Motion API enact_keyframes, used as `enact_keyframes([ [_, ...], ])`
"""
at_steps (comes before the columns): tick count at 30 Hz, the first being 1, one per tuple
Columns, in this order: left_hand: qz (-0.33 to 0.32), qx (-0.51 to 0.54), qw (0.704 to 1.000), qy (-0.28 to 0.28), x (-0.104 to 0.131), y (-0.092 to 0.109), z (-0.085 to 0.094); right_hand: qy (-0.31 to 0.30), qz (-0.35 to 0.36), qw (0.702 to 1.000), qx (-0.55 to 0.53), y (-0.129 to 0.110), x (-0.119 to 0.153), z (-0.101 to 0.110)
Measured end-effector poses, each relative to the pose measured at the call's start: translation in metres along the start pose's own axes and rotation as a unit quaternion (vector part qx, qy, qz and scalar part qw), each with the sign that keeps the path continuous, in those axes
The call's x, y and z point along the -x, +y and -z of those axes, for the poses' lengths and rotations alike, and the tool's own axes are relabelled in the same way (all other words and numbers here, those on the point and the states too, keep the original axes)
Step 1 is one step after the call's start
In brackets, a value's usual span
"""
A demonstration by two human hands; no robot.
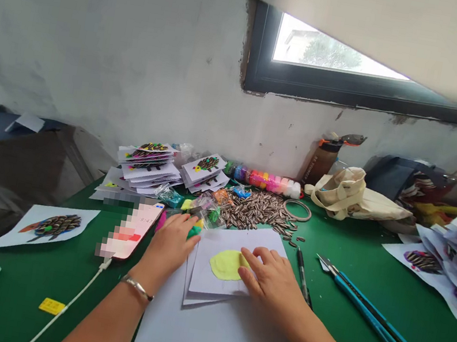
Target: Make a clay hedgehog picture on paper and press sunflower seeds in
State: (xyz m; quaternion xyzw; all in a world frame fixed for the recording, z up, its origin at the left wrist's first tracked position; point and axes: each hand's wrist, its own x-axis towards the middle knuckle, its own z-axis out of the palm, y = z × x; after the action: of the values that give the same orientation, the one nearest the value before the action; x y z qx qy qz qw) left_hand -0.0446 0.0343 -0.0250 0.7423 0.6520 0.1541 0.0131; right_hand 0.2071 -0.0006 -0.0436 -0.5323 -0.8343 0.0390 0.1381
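In the head view a flat, rounded patch of yellow-green clay is spread on a white card, with faint pencil lines below it. My right hand rests at the patch's right edge, fingers apart and fingertips touching it. My left hand lies at the card's upper left, fingers loosely stretched over a bit of teal-green clay; whether it touches the clay is hard to see. Under the card are more white sheets.
Striped sunflower seeds lie behind the card, near bagged clay and a tape ring. A pen and blue tweezers are at right. Left are a phone with its cable and a seed picture. Finished-looking cards are stacked behind.
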Motion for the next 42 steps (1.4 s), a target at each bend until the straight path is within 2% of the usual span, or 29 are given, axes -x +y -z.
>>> enact_keyframes([
  [3,0.011,-0.003,1.000,-0.018,-0.001,-0.005,-0.007,-0.010,-0.002,1.000,-0.028,0.002,0.001,0.004],
  [5,0.016,0.014,1.000,-0.002,-0.002,-0.004,-0.005,-0.009,-0.004,0.999,-0.049,0.004,0.002,0.007],
  [9,0.083,0.140,0.985,0.050,-0.004,0.001,0.006,0.059,-0.022,0.994,-0.087,0.008,0.004,0.012],
  [12,0.130,0.306,0.941,0.066,-0.005,0.005,0.010,0.105,-0.047,0.985,-0.126,0.011,0.004,0.013],
  [16,0.155,0.551,0.820,0.007,-0.005,0.012,0.006,0.106,-0.064,0.978,-0.170,0.013,0.004,0.009],
  [18,0.178,0.618,0.765,-0.026,-0.004,0.018,0.005,0.106,-0.058,0.976,-0.182,0.012,0.004,0.008],
  [20,0.196,0.652,0.731,-0.050,-0.002,0.023,0.008,0.109,-0.047,0.975,-0.190,0.010,0.005,0.008],
  [23,0.205,0.677,0.703,-0.077,0.001,0.030,0.014,0.106,-0.031,0.973,-0.201,0.006,0.006,0.008],
  [30,0.187,0.691,0.689,-0.109,0.004,0.037,0.012,0.090,-0.055,0.955,-0.277,0.005,0.006,0.008],
  [32,0.179,0.694,0.686,-0.124,0.006,0.039,0.009,0.071,-0.087,0.932,-0.344,0.002,0.003,0.009],
  [33,0.171,0.694,0.686,-0.136,0.008,0.041,0.008,0.058,-0.109,0.911,-0.393,-0.001,0.002,0.010],
  [36,0.124,0.699,0.679,-0.185,0.012,0.047,0.008,0.006,-0.164,0.815,-0.555,-0.014,-0.007,0.015],
  [38,0.084,0.711,0.663,-0.216,0.015,0.050,0.007,-0.028,-0.164,0.758,-0.631,-0.025,-0.013,0.020],
  [40,0.059,0.728,0.642,-0.233,0.016,0.052,0.006,-0.048,-0.157,0.723,-0.671,-0.034,-0.018,0.023],
  [42,0.063,0.741,0.627,-0.231,0.017,0.052,0.005,-0.049,-0.165,0.703,-0.689,-0.042,-0.023,0.024],
])
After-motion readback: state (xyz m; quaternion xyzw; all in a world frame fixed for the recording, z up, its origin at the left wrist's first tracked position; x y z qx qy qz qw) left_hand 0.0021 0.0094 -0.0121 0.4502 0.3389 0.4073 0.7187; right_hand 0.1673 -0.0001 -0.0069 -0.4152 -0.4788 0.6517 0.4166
